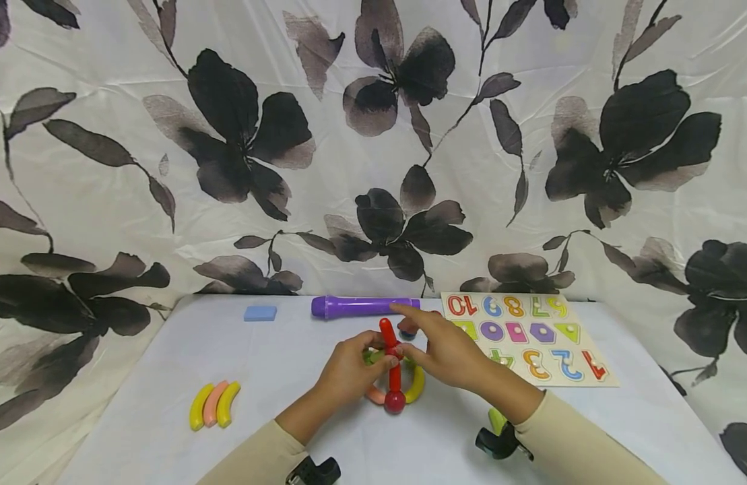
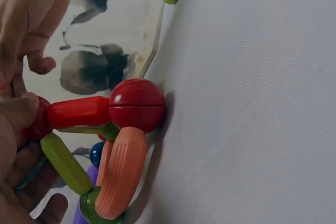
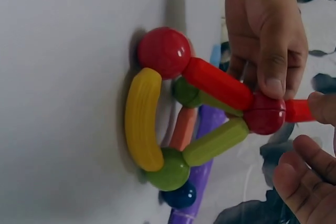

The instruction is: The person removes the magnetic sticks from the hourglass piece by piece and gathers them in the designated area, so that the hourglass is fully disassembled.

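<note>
A frame of toy rods and balls stands on the white table between the hands. At its top is a red ball (image 3: 265,115), which my left hand (image 1: 353,364) pinches with thumb and fingers. From this ball a red rod (image 1: 395,377) slopes to a lower red ball (image 1: 395,403), and green rods (image 3: 216,142) lead to green balls (image 3: 169,170). Curved yellow (image 3: 142,121) and salmon (image 2: 123,171) pieces form the base. A short red rod (image 1: 386,330) sticks up from the top ball. My right hand (image 1: 450,350) is beside it, thumb at the rod, other fingers extended.
A number-and-shape puzzle board (image 1: 585,340) lies at the back right. Behind the frame are a purple tube (image 1: 358,307) and a dark blue ball (image 3: 179,194). Further left lie a blue block (image 1: 260,313) and curved pieces (image 1: 211,404). A green rod (image 1: 496,420) lies by the right wrist.
</note>
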Demonstrator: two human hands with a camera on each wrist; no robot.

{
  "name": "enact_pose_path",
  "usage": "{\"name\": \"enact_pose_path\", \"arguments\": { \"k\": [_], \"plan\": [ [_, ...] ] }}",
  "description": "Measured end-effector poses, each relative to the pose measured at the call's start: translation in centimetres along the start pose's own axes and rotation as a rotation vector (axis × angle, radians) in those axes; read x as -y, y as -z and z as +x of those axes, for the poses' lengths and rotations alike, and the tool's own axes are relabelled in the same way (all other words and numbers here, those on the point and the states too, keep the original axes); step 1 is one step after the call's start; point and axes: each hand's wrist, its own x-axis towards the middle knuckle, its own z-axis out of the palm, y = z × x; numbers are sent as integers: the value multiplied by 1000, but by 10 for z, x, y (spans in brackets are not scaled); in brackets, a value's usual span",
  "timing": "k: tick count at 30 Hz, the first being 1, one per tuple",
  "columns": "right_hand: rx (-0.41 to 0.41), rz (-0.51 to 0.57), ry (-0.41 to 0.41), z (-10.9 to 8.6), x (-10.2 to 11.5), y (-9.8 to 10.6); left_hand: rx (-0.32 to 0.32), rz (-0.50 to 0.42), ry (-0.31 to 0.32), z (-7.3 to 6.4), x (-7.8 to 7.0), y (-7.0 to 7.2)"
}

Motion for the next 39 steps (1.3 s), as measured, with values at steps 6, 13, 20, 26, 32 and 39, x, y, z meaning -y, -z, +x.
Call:
{"name": "enact_pose_path", "arguments": {
  "k": [6,13,20,26,32,39],
  "plan": [
    [41,-16,40,9,3,-7,3,-10,-10,0,1,0],
    [31,-42,33,10,4,-10,5,-25,-10,1,2,0],
    [10,-39,20,9,5,-15,5,-29,-2,0,0,1],
    [3,169,-99,7,2,-17,12,-33,13,0,-1,1],
    [-35,252,-173,4,-8,-12,14,-35,14,0,-1,2],
    [-59,223,-206,-14,-24,3,12,-8,31,-1,-3,2]
  ]
}}
